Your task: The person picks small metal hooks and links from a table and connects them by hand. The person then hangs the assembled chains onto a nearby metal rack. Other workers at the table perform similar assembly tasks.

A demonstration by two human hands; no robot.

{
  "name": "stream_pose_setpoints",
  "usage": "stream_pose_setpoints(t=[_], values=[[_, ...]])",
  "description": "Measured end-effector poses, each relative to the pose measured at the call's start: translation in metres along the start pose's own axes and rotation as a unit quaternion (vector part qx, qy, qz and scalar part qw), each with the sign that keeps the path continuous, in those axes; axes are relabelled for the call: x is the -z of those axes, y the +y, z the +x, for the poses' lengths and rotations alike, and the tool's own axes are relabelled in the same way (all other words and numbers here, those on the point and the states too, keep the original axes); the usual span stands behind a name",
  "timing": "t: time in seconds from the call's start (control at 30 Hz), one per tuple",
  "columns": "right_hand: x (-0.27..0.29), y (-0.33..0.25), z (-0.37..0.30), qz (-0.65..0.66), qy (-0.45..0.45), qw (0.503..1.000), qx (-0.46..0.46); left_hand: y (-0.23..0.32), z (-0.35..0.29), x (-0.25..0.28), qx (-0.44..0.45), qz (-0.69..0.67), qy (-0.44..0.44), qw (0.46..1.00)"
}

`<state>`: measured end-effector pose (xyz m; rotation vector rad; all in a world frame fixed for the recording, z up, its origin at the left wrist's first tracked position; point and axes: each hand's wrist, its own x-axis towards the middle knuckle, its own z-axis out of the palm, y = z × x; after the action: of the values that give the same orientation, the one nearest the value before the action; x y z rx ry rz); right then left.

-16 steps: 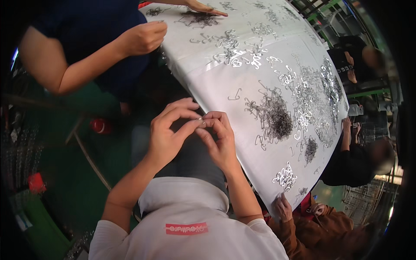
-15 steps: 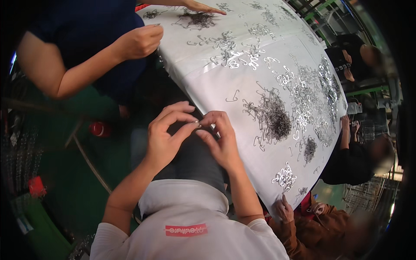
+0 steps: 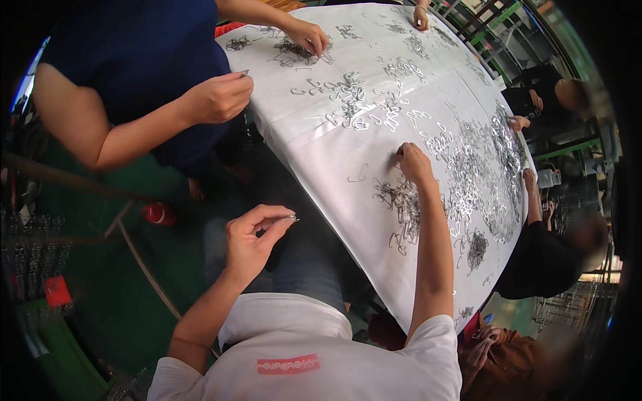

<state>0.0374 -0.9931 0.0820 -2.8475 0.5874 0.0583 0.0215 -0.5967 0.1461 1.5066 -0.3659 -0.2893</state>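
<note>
My left hand [image 3: 251, 240] is held over my lap, off the table's edge. Its thumb and forefinger pinch a small metal piece [image 3: 294, 217], too small to make out fully. On the right, my right hand [image 3: 416, 164] reaches over the table at the far side of a pile of dark wire hooks [image 3: 403, 207]. Its fingers are bent down and drawn together; whatever lies between the fingertips is hidden. One loose wire hook [image 3: 359, 177] lies left of that pile.
The white-covered table [image 3: 321, 160] carries several other heaps, among them shiny hooks [image 3: 351, 100] and a small dark heap [image 3: 477, 247]. A co-worker in dark blue [image 3: 154, 60] stands at the left; others sit along the far right edge. A red object [image 3: 159, 214] stands on the floor.
My hands were together over my lap. Now my right hand has moved out over the table to the hook pile; my left stays over my lap, pinching the metal piece.
</note>
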Motion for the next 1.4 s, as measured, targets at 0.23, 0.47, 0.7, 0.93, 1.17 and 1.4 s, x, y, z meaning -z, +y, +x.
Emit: stream_pose_setpoints(t=[0.23, 0.47, 0.7, 0.93, 1.17, 1.4], values=[[0.010, -0.137, -0.110, 0.679, -0.049, 0.732, 0.024, -0.005, -0.002, 0.001, 0.003, -0.008, 0.015, 1.000], [0.024, -0.216, -0.175, 0.739, -0.068, 0.670, 0.020, -0.003, -0.003, 0.003, -0.062, 0.028, 0.032, 0.997], [0.014, -0.222, -0.171, 0.687, -0.023, 0.725, 0.032, -0.008, -0.004, 0.002, -0.100, 0.063, 0.049, 0.992], [0.010, -0.217, -0.169, 0.668, 0.065, 0.738, 0.074, -0.021, 0.019, -0.003, -0.136, 0.065, 0.034, 0.988], [0.005, -0.207, -0.171, 0.618, 0.063, 0.777, 0.102, -0.089, 0.164, -0.038, -0.298, 0.269, -0.018, 0.916], [-0.003, -0.211, -0.172, 0.592, 0.075, 0.795, 0.104, -0.140, 0.241, -0.071, -0.312, 0.467, -0.107, 0.821]])
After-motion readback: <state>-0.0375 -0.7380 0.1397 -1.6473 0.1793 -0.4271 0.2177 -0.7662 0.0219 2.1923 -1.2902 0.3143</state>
